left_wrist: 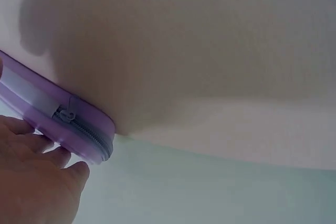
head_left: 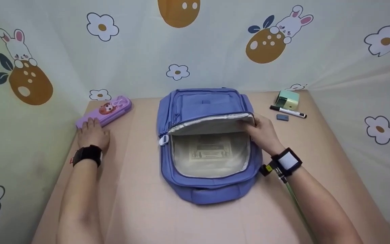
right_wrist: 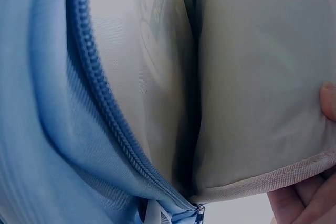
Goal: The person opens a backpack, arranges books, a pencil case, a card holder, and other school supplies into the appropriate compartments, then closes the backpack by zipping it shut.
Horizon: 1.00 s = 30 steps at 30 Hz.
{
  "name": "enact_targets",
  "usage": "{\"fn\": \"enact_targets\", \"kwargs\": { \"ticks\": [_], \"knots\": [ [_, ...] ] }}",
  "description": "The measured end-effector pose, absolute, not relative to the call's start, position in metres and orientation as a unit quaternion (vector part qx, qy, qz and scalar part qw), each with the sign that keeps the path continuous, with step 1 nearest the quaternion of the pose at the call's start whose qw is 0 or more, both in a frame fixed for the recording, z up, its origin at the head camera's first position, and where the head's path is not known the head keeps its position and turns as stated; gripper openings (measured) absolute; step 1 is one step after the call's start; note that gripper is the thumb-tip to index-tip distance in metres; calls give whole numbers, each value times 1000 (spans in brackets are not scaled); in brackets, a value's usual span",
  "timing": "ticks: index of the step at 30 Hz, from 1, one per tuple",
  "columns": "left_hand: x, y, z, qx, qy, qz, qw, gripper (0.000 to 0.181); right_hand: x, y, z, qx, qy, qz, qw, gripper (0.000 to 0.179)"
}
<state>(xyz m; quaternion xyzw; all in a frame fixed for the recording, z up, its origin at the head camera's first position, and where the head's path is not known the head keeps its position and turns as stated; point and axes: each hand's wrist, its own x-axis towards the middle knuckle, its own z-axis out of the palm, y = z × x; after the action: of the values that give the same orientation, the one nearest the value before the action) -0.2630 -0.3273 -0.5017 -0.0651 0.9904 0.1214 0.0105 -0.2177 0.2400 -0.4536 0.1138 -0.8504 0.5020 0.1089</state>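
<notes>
Backpack [head_left: 210,171], blue, is lying on the worktop [head_left: 141,210], midway between its left and right edges, the far end of the bag reaching the far edge. Its front compartment is gaping, and a pale lining with a printed label [head_left: 210,149] is showing inside. The right hand [head_left: 266,132] is pinching the right corner of the raised flap [head_left: 212,126]; in the right wrist view the thumb [right_wrist: 329,100] is pressing the lining while the fingers are curling behind the bound rim. A white round zip tag [head_left: 164,140] is lying at the compartment's left side. The left hand [head_left: 91,134] is resting on the near end of a purple pencil case [head_left: 113,108], fingers lying extended over it and thumb standing apart. The case is lying obliquely by the far left corner; the left wrist view is showing its zip [left_wrist: 89,131]. Near the far right corner, a mint-and-cream box [head_left: 288,99] is standing, with a black-capped marker [head_left: 288,111] lying just before it and a small grey block [head_left: 282,117] nearer still. A patterned cloth [head_left: 141,54], printed with rabbits and flowers, is hanging behind the far edge
</notes>
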Motion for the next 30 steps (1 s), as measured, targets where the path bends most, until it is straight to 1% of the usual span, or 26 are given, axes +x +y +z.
{"fn": "enact_targets", "kwargs": {
  "ticks": [3,7,13,19,27,30],
  "knots": [
    [-260,-325,-498,-54,993,106,5,63,-218,239,-454,115,-851,501,112,21],
    [-256,-323,-499,-36,994,100,-9,57,-218,240,-454,121,-855,491,117,21],
    [-246,-318,-502,-14,994,105,-35,56,-218,241,-455,126,-853,493,118,23],
    [-229,-304,-499,-12,994,99,-44,54,-218,240,-454,127,-851,497,114,22],
    [-214,-287,-490,8,995,70,-77,38,-218,240,-455,124,-850,498,119,21],
    [-216,-285,-484,-2,994,81,-74,43,-218,239,-455,128,-850,496,121,21]
  ]
}}
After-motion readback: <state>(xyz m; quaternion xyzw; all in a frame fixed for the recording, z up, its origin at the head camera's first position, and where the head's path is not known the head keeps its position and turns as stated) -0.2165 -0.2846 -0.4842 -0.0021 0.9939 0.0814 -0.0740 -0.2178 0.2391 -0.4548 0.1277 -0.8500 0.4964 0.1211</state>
